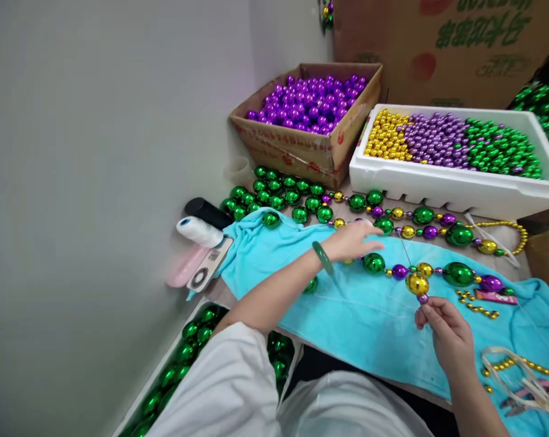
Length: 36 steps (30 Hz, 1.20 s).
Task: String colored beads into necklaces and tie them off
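Observation:
A turquoise towel [361,315] covers the work surface. My right hand [450,334] pinches a small purple bead [422,298] just below a large gold bead [417,283]. A thin thread [406,250] runs up from these beads. My left hand [354,240], with a green bangle at the wrist, reaches over the towel with fingers stretched and apart; nothing is visible in it. Beneath and beside it lies a strand of green, gold and purple beads [459,274]. Another bead strand [430,232] crosses behind the fingers, touching or not I cannot tell.
Behind stand a cardboard box [288,142] of purple beads and a white foam box [456,194] of gold, purple and green beads. Loose green beads [293,196] lie left of centre. Pliers [525,397] and gold bead strings rest at lower right. A wall [119,182] bounds the left.

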Each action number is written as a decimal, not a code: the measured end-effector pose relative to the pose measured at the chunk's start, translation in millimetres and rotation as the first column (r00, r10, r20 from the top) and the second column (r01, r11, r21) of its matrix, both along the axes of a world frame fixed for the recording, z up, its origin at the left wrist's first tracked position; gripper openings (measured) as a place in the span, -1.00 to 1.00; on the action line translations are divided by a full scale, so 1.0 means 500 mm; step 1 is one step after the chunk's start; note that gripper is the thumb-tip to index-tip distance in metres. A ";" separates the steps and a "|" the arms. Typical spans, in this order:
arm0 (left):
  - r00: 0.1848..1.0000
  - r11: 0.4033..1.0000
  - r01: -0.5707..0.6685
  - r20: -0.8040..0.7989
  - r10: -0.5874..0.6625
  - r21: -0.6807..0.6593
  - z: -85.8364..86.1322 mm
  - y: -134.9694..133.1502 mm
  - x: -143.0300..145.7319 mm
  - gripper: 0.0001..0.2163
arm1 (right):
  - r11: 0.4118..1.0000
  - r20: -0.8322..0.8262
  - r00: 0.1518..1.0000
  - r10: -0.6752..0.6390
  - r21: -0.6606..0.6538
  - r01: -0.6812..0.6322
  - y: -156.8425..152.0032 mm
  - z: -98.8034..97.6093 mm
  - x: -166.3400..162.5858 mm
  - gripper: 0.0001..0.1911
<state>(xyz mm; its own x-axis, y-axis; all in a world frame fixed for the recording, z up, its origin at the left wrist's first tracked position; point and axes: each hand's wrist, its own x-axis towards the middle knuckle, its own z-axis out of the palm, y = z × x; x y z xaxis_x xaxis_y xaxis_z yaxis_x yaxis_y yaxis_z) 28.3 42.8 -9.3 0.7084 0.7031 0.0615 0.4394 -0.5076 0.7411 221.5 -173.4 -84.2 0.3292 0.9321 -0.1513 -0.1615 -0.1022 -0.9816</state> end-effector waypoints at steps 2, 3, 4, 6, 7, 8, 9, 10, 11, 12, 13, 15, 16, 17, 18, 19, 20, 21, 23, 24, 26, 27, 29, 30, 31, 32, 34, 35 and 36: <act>0.991 0.984 -0.108 -0.057 0.117 0.144 0.027 0.089 0.015 -0.77 | 0.999 -0.023 0.999 -0.036 0.033 0.037 0.004 -0.003 0.007 -0.83; 0.984 0.967 -0.156 -0.058 0.171 0.201 0.042 0.128 0.032 -0.78 | 0.998 -0.031 0.998 -0.052 0.043 0.053 0.006 -0.004 0.009 -0.84; 0.977 0.951 -0.190 -0.043 0.207 0.245 0.056 0.161 0.056 -0.78 | 0.996 -0.037 0.997 -0.066 0.050 0.068 0.008 -0.005 0.009 -0.85; 0.979 0.934 -0.193 0.001 0.202 0.302 0.081 0.211 0.124 -0.77 | 0.993 -0.047 0.994 -0.097 0.068 0.100 0.012 -0.003 0.006 -0.86; 0.986 0.932 -0.163 0.016 0.166 0.323 0.091 0.228 0.167 -0.78 | 0.989 -0.051 0.992 -0.115 0.082 0.119 0.013 -0.002 0.004 -0.86; 0.993 0.932 -0.118 0.019 0.119 0.342 0.098 0.241 0.213 -0.78 | 0.986 -0.055 0.989 -0.134 0.096 0.139 0.015 -0.001 0.002 -0.86; 0.998 0.931 -0.067 0.007 0.069 0.359 0.103 0.251 0.263 -0.78 | 0.981 -0.058 0.986 -0.153 0.110 0.159 0.016 0.000 0.000 -0.86; 0.999 0.928 -0.018 -0.020 0.027 0.372 0.106 0.260 0.313 -0.78 | 0.977 -0.059 0.983 -0.172 0.119 0.178 0.015 0.000 -0.001 -0.86; 0.998 0.924 0.022 -0.055 -0.001 0.381 0.106 0.267 0.362 -0.77 | 0.974 -0.057 0.981 -0.185 0.124 0.191 0.014 0.000 -0.001 -0.86; 0.996 0.921 0.051 -0.091 -0.016 0.387 0.106 0.274 0.408 -0.76 | 0.972 -0.054 0.979 -0.195 0.124 0.200 0.012 0.000 0.000 -0.86; 0.992 0.918 0.067 -0.121 -0.020 0.391 0.104 0.282 0.450 -0.75 | 0.971 -0.051 0.978 -0.202 0.121 0.206 0.009 -0.001 0.001 -0.85; 0.987 0.915 0.071 -0.159 -0.008 0.397 0.100 0.299 0.519 -0.72 | 0.971 -0.045 0.977 -0.209 0.112 0.212 0.001 -0.004 0.007 -0.85; 0.985 0.915 0.066 -0.170 0.003 0.398 0.098 0.309 0.545 -0.70 | 0.970 -0.043 0.976 -0.213 0.109 0.217 -0.003 -0.006 0.010 -0.84; 0.984 0.917 0.059 -0.180 0.014 0.396 0.096 0.318 0.566 -0.70 | 0.969 -0.041 0.975 -0.220 0.107 0.223 -0.007 -0.008 0.014 -0.84; 0.981 0.919 0.052 -0.195 0.027 0.391 0.094 0.328 0.582 -0.70 | 0.968 -0.040 0.973 -0.226 0.105 0.229 -0.011 -0.009 0.018 -0.83; 0.977 0.922 0.045 -0.212 0.040 0.384 0.092 0.336 0.594 -0.71 | 0.967 -0.037 0.973 -0.230 0.104 0.233 -0.014 -0.011 0.023 -0.83; 0.972 0.926 0.038 -0.228 0.053 0.375 0.090 0.343 0.603 -0.72 | 0.967 -0.033 0.972 -0.232 0.100 0.235 -0.017 -0.012 0.028 -0.82; 0.968 0.930 0.030 -0.242 0.064 0.367 0.089 0.349 0.610 -0.73 | 0.967 -0.028 0.972 -0.234 0.096 0.235 -0.019 -0.014 0.034 -0.82; 0.961 0.934 0.010 -0.261 0.090 0.357 0.086 0.357 0.623 -0.72 | 0.968 -0.016 0.972 -0.235 0.091 0.235 -0.023 -0.015 0.047 -0.83; 0.962 0.935 -0.005 -0.253 0.102 0.356 0.086 0.358 0.628 -0.71 | 0.967 -0.009 0.971 -0.238 0.091 0.238 -0.025 -0.016 0.054 -0.84; 0.971 0.931 -0.034 -0.207 0.116 0.363 0.089 0.354 0.631 -0.70 | 0.965 0.007 0.969 -0.248 0.089 0.247 -0.028 -0.014 0.068 -0.85; 0.979 0.930 -0.047 -0.168 0.116 0.365 0.093 0.346 0.627 -0.70 | 0.963 0.015 0.966 -0.258 0.089 0.255 -0.029 -0.013 0.075 -0.86; 0.995 0.949 -0.084 -0.023 0.095 0.304 0.106 0.312 0.599 -0.73 | 0.955 0.032 0.958 -0.284 0.097 0.280 -0.031 -0.006 0.087 -0.88; 0.994 0.972 -0.097 0.075 0.082 0.214 0.114 0.285 0.573 -0.74 | 0.949 0.045 0.952 -0.301 0.107 0.295 -0.031 -0.002 0.093 -0.89; 0.978 0.993 -0.094 0.194 0.079 0.072 0.121 0.251 0.539 -0.75 | 0.943 0.061 0.946 -0.319 0.120 0.310 -0.031 0.003 0.097 -0.90; 0.946 0.991 -0.063 0.310 0.097 -0.116 0.126 0.211 0.497 -0.76 | 0.938 0.078 0.940 -0.333 0.134 0.321 -0.031 0.008 0.100 -0.91; 0.885 0.864 0.082 0.435 0.166 -0.496 0.127 0.125 0.401 -0.76 | 0.933 0.108 0.933 -0.342 0.157 0.324 -0.032 0.018 0.102 -0.92; 0.853 0.767 0.143 0.471 0.225 -0.626 0.122 0.083 0.352 -0.77 | 0.933 0.117 0.933 -0.340 0.165 0.319 -0.032 0.022 0.100 -0.93; 0.821 0.681 0.182 0.491 0.292 -0.709 0.114 0.045 0.306 -0.77 | 0.935 0.122 0.934 -0.335 0.170 0.313 -0.033 0.026 0.096 -0.93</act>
